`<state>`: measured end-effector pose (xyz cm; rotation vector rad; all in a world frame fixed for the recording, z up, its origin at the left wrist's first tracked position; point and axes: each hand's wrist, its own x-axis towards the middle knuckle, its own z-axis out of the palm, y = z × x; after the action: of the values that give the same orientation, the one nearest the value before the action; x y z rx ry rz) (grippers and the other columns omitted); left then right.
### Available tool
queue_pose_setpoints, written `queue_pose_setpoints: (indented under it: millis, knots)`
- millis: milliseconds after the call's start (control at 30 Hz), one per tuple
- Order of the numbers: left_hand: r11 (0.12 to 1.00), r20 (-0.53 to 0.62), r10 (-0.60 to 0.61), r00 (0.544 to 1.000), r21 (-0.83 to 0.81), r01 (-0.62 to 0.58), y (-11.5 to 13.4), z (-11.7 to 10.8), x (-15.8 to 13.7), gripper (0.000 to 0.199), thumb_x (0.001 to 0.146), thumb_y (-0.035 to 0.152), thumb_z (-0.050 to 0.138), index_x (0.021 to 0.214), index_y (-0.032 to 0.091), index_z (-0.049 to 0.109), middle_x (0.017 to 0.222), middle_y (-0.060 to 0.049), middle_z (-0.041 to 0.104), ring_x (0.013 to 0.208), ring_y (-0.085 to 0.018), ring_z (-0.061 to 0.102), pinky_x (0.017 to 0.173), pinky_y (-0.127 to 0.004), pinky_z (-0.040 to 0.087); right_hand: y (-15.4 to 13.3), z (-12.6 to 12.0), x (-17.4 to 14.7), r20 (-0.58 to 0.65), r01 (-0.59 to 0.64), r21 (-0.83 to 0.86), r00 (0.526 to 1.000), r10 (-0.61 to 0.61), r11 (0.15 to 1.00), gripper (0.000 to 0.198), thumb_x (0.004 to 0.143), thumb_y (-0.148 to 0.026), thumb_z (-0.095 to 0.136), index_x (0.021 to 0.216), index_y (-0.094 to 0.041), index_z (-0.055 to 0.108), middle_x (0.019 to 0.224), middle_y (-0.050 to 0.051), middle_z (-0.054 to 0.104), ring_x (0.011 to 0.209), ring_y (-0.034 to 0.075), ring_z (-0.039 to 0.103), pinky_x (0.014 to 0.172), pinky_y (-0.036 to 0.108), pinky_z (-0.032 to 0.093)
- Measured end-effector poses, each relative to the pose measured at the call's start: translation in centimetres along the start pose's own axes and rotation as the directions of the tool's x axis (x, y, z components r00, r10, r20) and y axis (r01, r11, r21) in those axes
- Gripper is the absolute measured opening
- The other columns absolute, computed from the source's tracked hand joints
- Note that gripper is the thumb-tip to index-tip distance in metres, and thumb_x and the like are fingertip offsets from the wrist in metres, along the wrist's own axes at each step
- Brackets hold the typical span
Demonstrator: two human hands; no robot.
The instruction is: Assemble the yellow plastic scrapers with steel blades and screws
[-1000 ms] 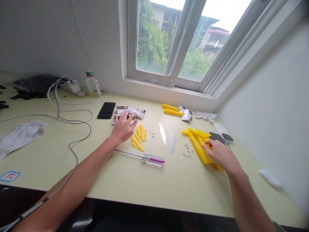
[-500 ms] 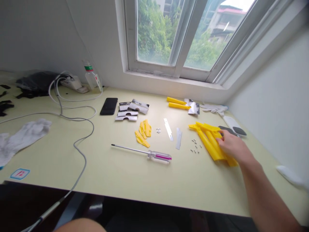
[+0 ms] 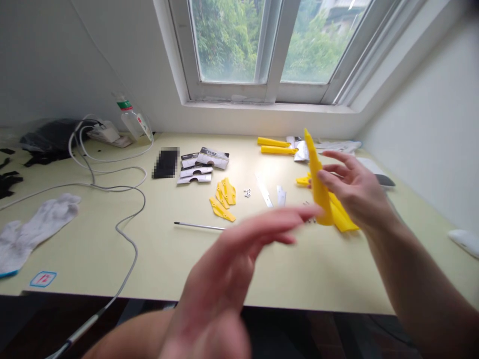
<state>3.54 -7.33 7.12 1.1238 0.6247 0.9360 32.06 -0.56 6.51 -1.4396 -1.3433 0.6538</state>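
My right hand [image 3: 350, 184] holds a yellow plastic handle [image 3: 317, 184] raised above the table, its pointed end up, pinched between thumb and fingers. Open and blurred, my left hand [image 3: 239, 254] stretches its fingers toward the handle's wide lower end; whether they touch it I cannot tell. Behind the right hand lie more yellow handles [image 3: 345, 217], partly hidden. Thin metal blades [image 3: 264, 190] and small nuts [image 3: 247, 193] rest near the middle, beside flat yellow plastic pieces [image 3: 222, 208]. The screwdriver [image 3: 198, 226] shows only its shaft, since my left hand covers its grip.
Printed cardboard sleeves [image 3: 194, 173] and a pixelated black phone [image 3: 166, 162] are at the back. Two yellow-handled scrapers [image 3: 279, 149] lie below the window. At left are cables [image 3: 138, 244], a plastic bottle [image 3: 131, 119] and a white glove [image 3: 41, 224]. A white mouse [image 3: 464, 242] sits far right.
My right hand has lifted one yellow handle from the pile and turned it upright. My left hand has come into view from below, reaching to the right. The view has shifted slightly.
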Motion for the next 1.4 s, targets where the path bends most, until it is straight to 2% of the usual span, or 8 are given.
queue_pose_setpoints:
  millis: [133, 233, 367, 500, 767, 1067, 1200, 1400]
  knots:
    - [0.999, 0.045, -0.036, 0.998, -0.014, 0.037, -1.6, 0.8, 3.4, 0.062, 0.082, 0.037, 0.065, 0.137, 0.019, 0.043, 0.098, -0.009, 0.066, 0.083, -0.026, 0.069, 0.077, -0.042, 0.055, -3.1, 6.7, -2.2, 0.123, 0.052, 0.273, 0.988, -0.088, 0.961, 0.046, 0.083, -0.048, 0.065, 0.12, -0.026, 0.049, 0.098, 0.003, 0.064, 0.084, 0.019, 0.069, 0.076, 0.038, 0.061]
    - [0.996, 0.061, -0.079, 0.995, -0.022, 0.081, -2.5, 0.3, 5.5, 0.056, 0.082, 0.029, 0.062, 0.133, 0.019, 0.042, 0.093, -0.005, 0.064, 0.075, -0.021, 0.067, 0.074, -0.04, 0.054, -3.4, 9.2, -2.4, 0.207, 0.118, 0.249, 0.963, -0.172, 0.961, 0.041, 0.086, -0.048, 0.062, 0.118, -0.029, 0.046, 0.093, 0.002, 0.066, 0.085, 0.019, 0.069, 0.073, 0.037, 0.061]
    - [0.999, -0.032, -0.046, 0.998, -0.028, 0.045, -2.6, -2.7, 6.5, 0.052, 0.076, 0.013, 0.053, 0.126, 0.021, 0.044, 0.077, 0.003, 0.053, 0.06, -0.011, 0.055, 0.063, -0.029, 0.048, -0.1, 7.0, -0.6, 0.362, 0.356, -0.16, 0.889, -0.281, 0.921, 0.036, 0.088, -0.047, 0.058, 0.118, -0.028, 0.053, 0.1, 0.004, 0.069, 0.097, 0.022, 0.067, 0.088, 0.042, 0.055]
    - [0.998, -0.037, -0.035, 0.999, -0.062, 0.032, -2.9, -6.1, 6.3, 0.047, 0.074, 0.013, 0.049, 0.12, 0.022, 0.045, 0.075, 0.004, 0.048, 0.055, -0.009, 0.046, 0.056, -0.026, 0.043, 4.6, 3.1, 1.1, 0.562, 0.391, -0.534, 0.827, -0.031, 0.749, 0.07, 0.078, -0.055, 0.067, 0.138, -0.029, 0.045, 0.132, 0.011, 0.057, 0.121, 0.032, 0.055, 0.102, 0.049, 0.044]
    - [0.987, 0.094, -0.041, 0.995, -0.15, 0.055, -4.2, -7.2, 5.6, 0.036, 0.082, 0.02, 0.046, 0.118, 0.022, 0.045, 0.076, 0.002, 0.046, 0.056, -0.011, 0.044, 0.055, -0.027, 0.042, 6.7, 3.0, 1.7, 0.578, 0.388, -0.649, 0.811, 0.092, 0.655, 0.082, 0.071, -0.063, 0.069, 0.143, -0.033, 0.043, 0.124, 0.012, 0.056, 0.119, 0.035, 0.053, 0.101, 0.049, 0.043]
    - [0.969, 0.179, -0.099, 0.979, -0.207, 0.136, -4.3, -7.4, 5.4, 0.041, 0.084, 0.02, 0.045, 0.125, 0.022, 0.044, 0.076, 0.001, 0.046, 0.057, -0.011, 0.046, 0.055, -0.028, 0.045, 6.8, 2.9, 2.0, 0.465, 0.123, -0.132, 0.884, -0.048, 0.983, 0.064, 0.08, -0.038, 0.068, 0.138, -0.034, 0.042, 0.114, 0.004, 0.052, 0.085, 0.015, 0.062, 0.083, 0.037, 0.055]
    - [0.96, 0.222, -0.12, 0.968, -0.223, 0.17, -4.4, -7.5, 5.5, 0.046, 0.083, 0.021, 0.047, 0.128, 0.022, 0.042, 0.076, 0.001, 0.046, 0.056, -0.011, 0.045, 0.05, -0.026, 0.046, 5.9, 3.3, 1.7, 0.408, 0.022, 0.181, 0.908, -0.095, 0.983, 0.08, 0.073, -0.035, 0.078, 0.141, -0.032, 0.036, 0.095, 0.0, 0.059, 0.076, 0.013, 0.062, 0.076, 0.034, 0.056]
    - [0.926, 0.383, -0.282, 0.879, -0.132, 0.355, -4.6, -7.7, 5.2, 0.049, 0.084, 0.023, 0.051, 0.132, 0.025, 0.039, 0.079, 0.001, 0.045, 0.053, -0.008, 0.042, 0.035, -0.014, 0.034, 2.7, 1.8, 1.5, 0.205, 0.058, 0.329, 0.97, -0.131, 0.943, 0.071, 0.073, -0.033, 0.08, 0.134, -0.031, 0.044, 0.068, -0.006, 0.058, 0.067, 0.013, 0.062, 0.067, 0.029, 0.054]
